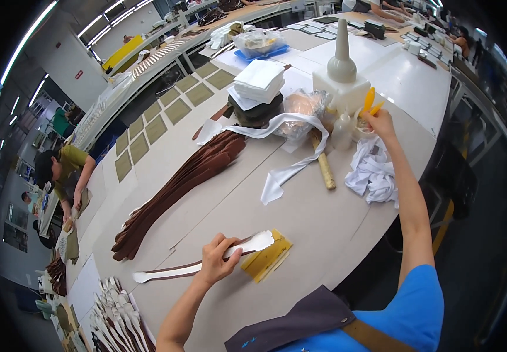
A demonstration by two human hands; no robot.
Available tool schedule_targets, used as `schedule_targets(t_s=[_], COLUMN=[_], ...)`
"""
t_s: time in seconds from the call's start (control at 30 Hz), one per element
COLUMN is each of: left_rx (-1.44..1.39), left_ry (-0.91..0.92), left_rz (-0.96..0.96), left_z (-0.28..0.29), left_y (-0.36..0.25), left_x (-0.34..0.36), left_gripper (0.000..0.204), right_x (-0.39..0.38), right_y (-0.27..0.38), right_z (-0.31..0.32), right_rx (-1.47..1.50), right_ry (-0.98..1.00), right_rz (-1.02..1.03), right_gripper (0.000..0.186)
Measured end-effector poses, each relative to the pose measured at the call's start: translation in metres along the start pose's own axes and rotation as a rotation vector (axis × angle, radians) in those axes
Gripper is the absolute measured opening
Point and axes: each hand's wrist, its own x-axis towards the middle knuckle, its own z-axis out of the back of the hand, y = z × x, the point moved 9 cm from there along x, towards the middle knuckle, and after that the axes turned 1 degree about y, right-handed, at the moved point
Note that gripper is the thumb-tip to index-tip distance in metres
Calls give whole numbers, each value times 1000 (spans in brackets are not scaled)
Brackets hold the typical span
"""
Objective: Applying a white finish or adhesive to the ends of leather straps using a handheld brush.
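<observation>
My left hand (220, 258) grips a long narrow strip with a white face (252, 243) and brown edge. Its wider, scalloped end lies over a yellow pad (269, 267) on the pale table (300, 240). At the upper right, my right hand (380, 123) is closed on a yellow tool (369, 97) at a small white container (359, 126), partly hidden by my fingers. Nearby stand a squeeze bottle (342, 134) and a large white bottle (340, 85). Crumpled white cloth (372, 173) lies below my right hand.
Brown strips (171, 199) lie stacked at centre-left, white-faced strips (116, 317) lower left. Olive squares (157, 126), folded white pads (259, 79), a plastic bag (303, 108) and a wooden stick (325, 167) occupy the back. A co-worker (63, 173) works at the left.
</observation>
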Motion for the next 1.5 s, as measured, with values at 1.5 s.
schedule_targets(t_s=[1.5], left_rx=[-851], left_ry=[258], left_rz=[580], left_z=[-52], left_y=[-35], left_x=[66], left_gripper=[28], right_x=[-313], right_y=[232], right_z=[-53], right_rx=[266], right_ry=[231], right_rz=[1102], right_gripper=[27])
